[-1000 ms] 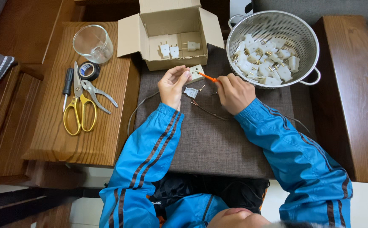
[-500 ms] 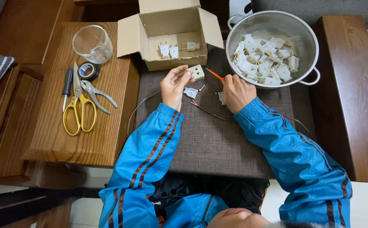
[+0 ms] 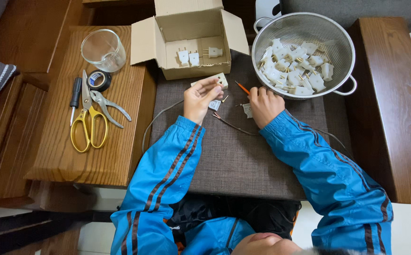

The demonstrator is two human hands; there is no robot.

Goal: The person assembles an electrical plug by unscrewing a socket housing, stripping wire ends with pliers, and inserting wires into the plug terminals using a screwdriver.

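My left hand (image 3: 201,98) pinches a small white plug part (image 3: 215,104) over the brown mat (image 3: 243,156). A white rectangular socket piece (image 3: 219,80) lies just beyond its fingers. My right hand (image 3: 264,106) rests on the mat, gripping an orange-handled screwdriver (image 3: 242,87) that points up and left. Another white plug half (image 3: 247,110) lies against the right hand's thumb side. A thin brown wire (image 3: 234,125) runs across the mat between both hands. A small brass screw (image 3: 225,98) sits between the hands.
A metal colander (image 3: 338,33) full of white plugs stands at the back right. An open cardboard box (image 3: 186,38) holds three white plugs. On the wooden side table (image 3: 97,160) lie yellow scissors (image 3: 88,127), pliers (image 3: 111,108), black tape (image 3: 99,80), a screwdriver (image 3: 75,94) and a glass (image 3: 103,49).
My right hand has drawn back to the right and down onto the mat with the screwdriver, away from the left hand. The left hand has stayed in place with the plug part.
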